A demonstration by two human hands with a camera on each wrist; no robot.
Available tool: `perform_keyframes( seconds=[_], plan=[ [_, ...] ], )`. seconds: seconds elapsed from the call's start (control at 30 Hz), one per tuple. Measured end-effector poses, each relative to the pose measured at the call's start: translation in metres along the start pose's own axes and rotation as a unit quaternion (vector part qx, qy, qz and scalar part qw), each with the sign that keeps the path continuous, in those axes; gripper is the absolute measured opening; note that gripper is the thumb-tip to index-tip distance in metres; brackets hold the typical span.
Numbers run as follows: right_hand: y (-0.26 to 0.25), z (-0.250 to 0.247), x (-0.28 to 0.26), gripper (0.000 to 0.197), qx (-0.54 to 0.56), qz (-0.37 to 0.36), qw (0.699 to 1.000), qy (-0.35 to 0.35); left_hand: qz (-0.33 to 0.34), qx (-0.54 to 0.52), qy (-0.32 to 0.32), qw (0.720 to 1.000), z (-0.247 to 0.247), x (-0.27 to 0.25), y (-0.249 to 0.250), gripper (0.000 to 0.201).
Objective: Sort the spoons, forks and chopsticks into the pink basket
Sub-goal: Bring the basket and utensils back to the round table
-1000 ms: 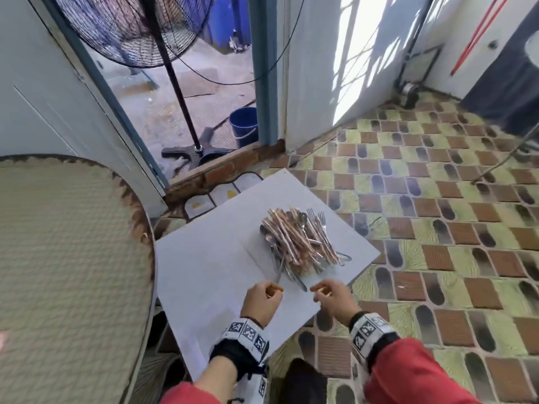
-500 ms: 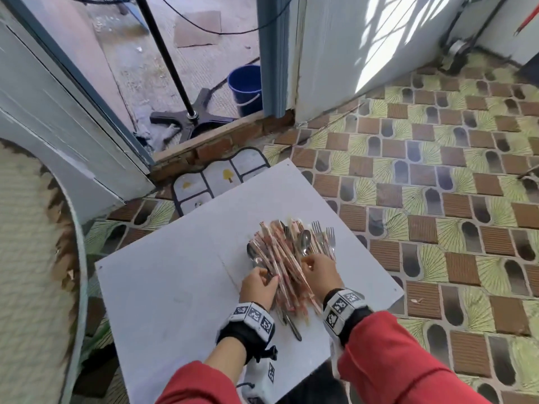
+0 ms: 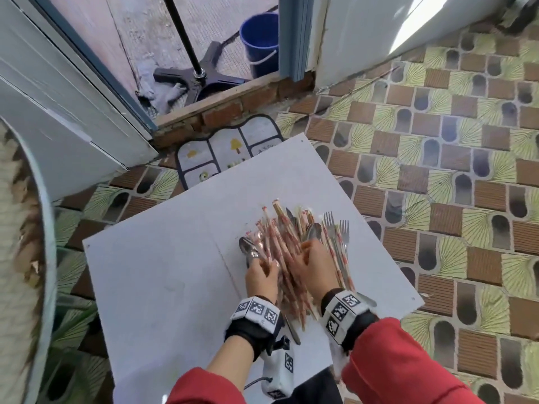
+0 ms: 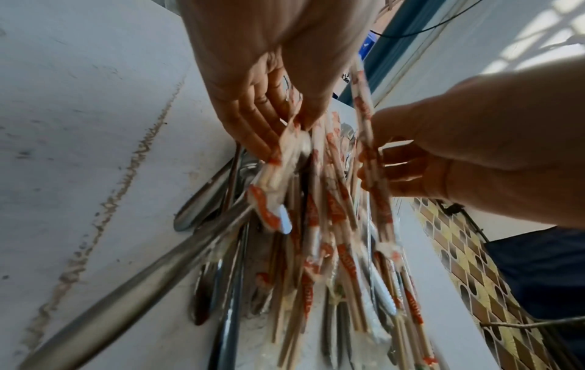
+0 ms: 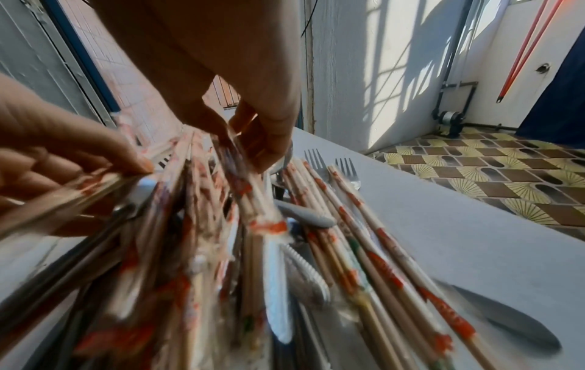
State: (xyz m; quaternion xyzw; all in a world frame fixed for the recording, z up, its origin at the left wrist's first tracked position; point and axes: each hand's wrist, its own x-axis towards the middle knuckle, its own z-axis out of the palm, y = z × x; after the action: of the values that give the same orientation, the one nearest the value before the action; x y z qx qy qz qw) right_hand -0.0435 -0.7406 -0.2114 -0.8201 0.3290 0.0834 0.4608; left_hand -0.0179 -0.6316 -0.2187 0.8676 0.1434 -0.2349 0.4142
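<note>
patterned brown-and-green floor tiles [image 3: 437, 147] surround a white counter [image 3: 163, 287] at lower centre of the head view; a blue bucket [image 3: 258, 43] stands at top centre beyond the doorway. wrapped chopsticks [image 3: 280, 252], spoons [image 3: 248, 249] and forks [image 3: 338, 225] lie heaped right of centre on the counter. left hand [image 3: 261, 277] grip pinches a wrapped chopstick at the heap's left edge. right hand [image 3: 313, 265] grip is curled round wrapped chopsticks beside it. pink basket not visible.

Bright daylight, sun patches and window-grid shadows on the white wall [image 5: 379, 75]. Both wrist views motion-blurred: chopsticks [image 5: 364, 225] smeared, near spoon handle [image 4: 126, 288] soft. Strong wide-angle bending at edges; head view fairly sharp.
</note>
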Motion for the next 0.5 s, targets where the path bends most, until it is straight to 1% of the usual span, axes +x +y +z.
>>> perform_keyframes(
  seconds=[0.07, 0.17, 0.2, 0.27, 0.33, 0.4, 0.43, 0.5],
  plan=[
    [0.001, -0.006, -0.001, 0.008, 0.047, -0.007, 0.999, 0.014, 0.004, -0.008, 0.004, 1.0, -0.005, -0.003, -0.002, 0.015],
    [0.007, -0.02, 0.0, 0.012, 0.086, -0.007, 0.993, 0.078, 0.007, -0.028, 0.006, 1.0, -0.011, -0.005, -0.007, 0.008],
    [0.013, -0.022, 0.0, 0.014, 0.094, -0.005, 0.992, 0.088, 0.006, -0.036, 0.014, 0.999, -0.012, -0.007, -0.009, 0.013],
    [0.023, -0.021, -0.002, 0.018, 0.112, 0.023, 0.991, 0.071, 0.013, -0.06, 0.042, 0.997, -0.013, -0.008, -0.012, 0.023],
    [0.033, -0.017, -0.004, 0.021, 0.061, 0.051, 0.996, 0.037, 0.02, -0.073, 0.057, 0.996, -0.015, -0.008, -0.014, 0.026],
    [0.039, -0.01, -0.004, 0.019, -0.017, 0.067, 0.998, 0.012, 0.011, -0.07, 0.048, 0.996, -0.014, -0.007, -0.018, 0.033],
    [0.038, -0.006, -0.003, 0.017, -0.033, 0.073, 0.997, 0.013, 0.004, -0.065, 0.039, 0.997, -0.013, -0.006, -0.021, 0.035],
    [0.039, 0.0, -0.001, 0.023, -0.035, 0.075, 0.996, 0.027, -0.005, -0.065, 0.017, 0.998, -0.009, -0.004, -0.026, 0.033]
  ],
)
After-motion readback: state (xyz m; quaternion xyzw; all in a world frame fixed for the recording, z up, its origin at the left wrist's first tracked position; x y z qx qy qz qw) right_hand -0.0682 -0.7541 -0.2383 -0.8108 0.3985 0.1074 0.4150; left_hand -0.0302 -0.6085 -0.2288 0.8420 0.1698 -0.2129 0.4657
